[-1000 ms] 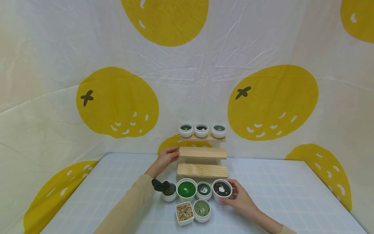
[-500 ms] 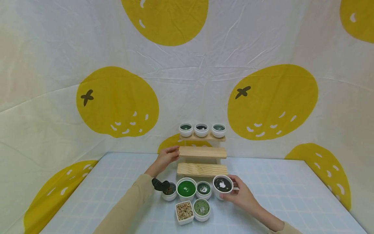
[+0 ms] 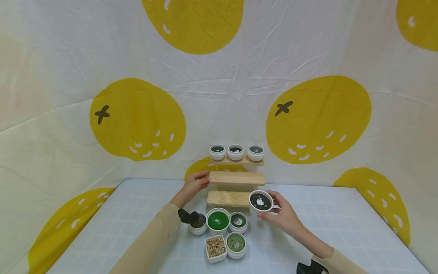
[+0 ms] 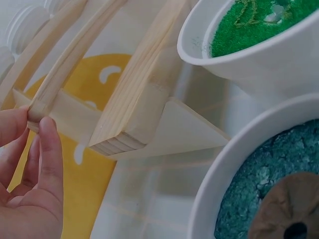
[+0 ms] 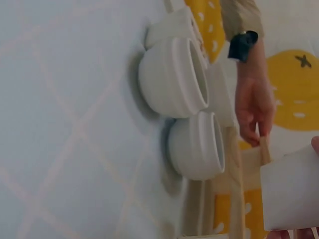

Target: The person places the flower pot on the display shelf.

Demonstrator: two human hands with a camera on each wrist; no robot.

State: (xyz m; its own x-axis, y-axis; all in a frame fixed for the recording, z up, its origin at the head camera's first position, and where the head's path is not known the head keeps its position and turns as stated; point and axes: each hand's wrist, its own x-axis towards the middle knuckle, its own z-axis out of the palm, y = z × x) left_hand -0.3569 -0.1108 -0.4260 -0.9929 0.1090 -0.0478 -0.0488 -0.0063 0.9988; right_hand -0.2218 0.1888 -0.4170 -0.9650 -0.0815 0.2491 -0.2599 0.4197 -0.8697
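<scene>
My right hand holds a white cup with a side handle. Dark filling with a white patch shows inside it. The cup overlaps the right end of the lowest board of a three-tier wooden stand in the head view. In the right wrist view, the cup's plain side fills the lower right corner. Thumb and fingers of my left hand pinch the left end of the stand's middle board. The left wrist view shows that grip on the board end up close.
Three small white pots stand on the top board. Before the stand are a larger green-filled pot, a dark green one, a pot under the left wrist's black device, a square dish of brown bits and a green-flecked pot.
My right hand has lifted the cup from beside the front pots, up and away from me toward the lowest board. The left hand keeps its pinch on the middle board.
</scene>
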